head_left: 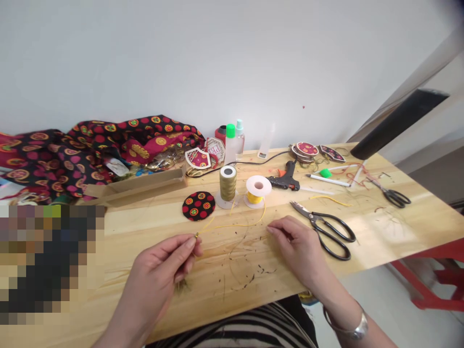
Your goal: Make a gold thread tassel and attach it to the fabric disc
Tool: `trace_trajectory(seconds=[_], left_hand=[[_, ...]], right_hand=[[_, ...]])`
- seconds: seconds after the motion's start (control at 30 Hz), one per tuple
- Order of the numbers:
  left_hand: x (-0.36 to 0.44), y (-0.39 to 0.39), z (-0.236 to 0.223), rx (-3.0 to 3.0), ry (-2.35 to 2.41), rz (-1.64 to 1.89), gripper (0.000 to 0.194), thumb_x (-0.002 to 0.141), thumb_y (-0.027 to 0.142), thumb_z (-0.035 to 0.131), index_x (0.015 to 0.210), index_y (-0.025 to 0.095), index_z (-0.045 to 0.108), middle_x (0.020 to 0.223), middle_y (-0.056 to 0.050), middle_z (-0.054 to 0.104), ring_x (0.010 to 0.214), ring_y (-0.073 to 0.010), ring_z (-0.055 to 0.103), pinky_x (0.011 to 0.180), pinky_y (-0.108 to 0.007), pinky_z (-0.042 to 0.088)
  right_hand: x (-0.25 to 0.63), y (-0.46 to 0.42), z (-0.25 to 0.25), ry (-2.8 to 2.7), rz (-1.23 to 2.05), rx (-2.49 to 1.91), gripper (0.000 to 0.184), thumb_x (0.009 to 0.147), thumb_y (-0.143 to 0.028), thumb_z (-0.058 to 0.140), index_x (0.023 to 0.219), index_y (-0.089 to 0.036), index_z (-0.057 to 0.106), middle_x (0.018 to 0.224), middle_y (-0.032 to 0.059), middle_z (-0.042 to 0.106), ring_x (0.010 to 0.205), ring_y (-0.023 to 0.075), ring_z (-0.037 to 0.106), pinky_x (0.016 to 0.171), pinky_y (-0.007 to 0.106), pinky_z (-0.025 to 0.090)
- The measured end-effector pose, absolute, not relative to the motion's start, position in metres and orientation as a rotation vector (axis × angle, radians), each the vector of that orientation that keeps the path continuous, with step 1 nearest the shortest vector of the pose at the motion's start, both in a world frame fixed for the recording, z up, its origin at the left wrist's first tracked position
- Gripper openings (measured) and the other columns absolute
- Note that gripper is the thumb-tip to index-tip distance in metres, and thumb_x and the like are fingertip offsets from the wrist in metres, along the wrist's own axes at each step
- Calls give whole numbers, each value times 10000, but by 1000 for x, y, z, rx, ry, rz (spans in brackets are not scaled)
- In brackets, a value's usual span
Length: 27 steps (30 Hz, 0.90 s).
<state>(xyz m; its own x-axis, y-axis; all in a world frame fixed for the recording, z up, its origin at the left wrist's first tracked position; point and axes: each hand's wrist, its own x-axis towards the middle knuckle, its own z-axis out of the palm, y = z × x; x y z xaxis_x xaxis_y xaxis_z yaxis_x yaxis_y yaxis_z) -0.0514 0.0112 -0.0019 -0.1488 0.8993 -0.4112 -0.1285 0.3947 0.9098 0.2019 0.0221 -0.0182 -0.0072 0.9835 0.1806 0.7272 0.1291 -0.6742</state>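
Observation:
My left hand (170, 261) pinches a thin yellow cord (237, 225) close to a small dark knot at the fingertips. Olive thread ends (183, 285) hang out below that hand. From the knot the cord runs right and curves up to a white spool of yellow cord (258, 191). Thumb and fingers pressed together, my right hand (295, 241) rests low over the tabletop; what is in its pinch, if anything, is too small to make out. Large black-handled scissors (328, 231) lie just beyond it, blades half apart. A round patterned fabric disc (198, 206) lies beyond my left hand.
An olive thread cone (228, 183) stands beside the spool. Behind are a black glue gun (286, 178), a green-capped bottle (230, 145), a long cardboard box (141, 186) and heaped patterned fabric (97, 140). Small scissors (395, 197) and a white pen (328, 180) lie at right.

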Motion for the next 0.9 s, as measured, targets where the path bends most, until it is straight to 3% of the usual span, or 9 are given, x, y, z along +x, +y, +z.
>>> trace_trajectory(seconds=[0.03,0.13,0.27,0.4,0.5,0.9], left_hand=[[-51,11,-1,725,1426,1067,249,581,347,793,707,143,728,638,-47,677,489,-77,461,411,-159,321],[-48,11,-1,725,1402,1066,273,577,364,797,700,131,727,635,-53,680,474,-71,450,405,-157,320],[-47,9,-3,719,1386,1043,296,568,388,801,708,136,731,637,-52,679,471,-71,442,409,-159,331],[-48,6,-3,728,1391,1028,288,576,388,793,707,138,736,637,-50,674,468,-67,429,415,-161,335],[-48,4,-3,719,1402,1029,282,583,392,784,702,142,735,637,-51,674,463,-65,424,413,-162,328],[-44,4,-11,748,1408,976,290,610,434,753,650,149,712,538,-14,580,468,-85,406,417,-180,325]], right_hand=[[202,26,-15,-1802,426,-1632,180,859,-236,518,982,-193,643,893,79,647,769,196,606,688,321,492],[200,43,1,-1904,120,-1555,508,826,-266,582,1314,-209,451,1226,141,532,1093,279,528,886,421,464],[195,74,22,-2141,59,-1495,678,796,-306,629,1401,-223,335,1355,142,430,1232,311,418,982,466,396],[192,105,23,-2288,218,-1484,525,798,-162,563,1313,-182,466,1141,132,569,1026,256,559,887,395,454],[194,130,16,-2240,317,-1495,449,775,-107,550,1221,-157,551,1060,120,592,899,215,600,801,331,473],[186,200,1,-2109,354,-1497,420,800,-145,569,1217,-99,550,1059,133,569,970,205,590,882,302,440]])
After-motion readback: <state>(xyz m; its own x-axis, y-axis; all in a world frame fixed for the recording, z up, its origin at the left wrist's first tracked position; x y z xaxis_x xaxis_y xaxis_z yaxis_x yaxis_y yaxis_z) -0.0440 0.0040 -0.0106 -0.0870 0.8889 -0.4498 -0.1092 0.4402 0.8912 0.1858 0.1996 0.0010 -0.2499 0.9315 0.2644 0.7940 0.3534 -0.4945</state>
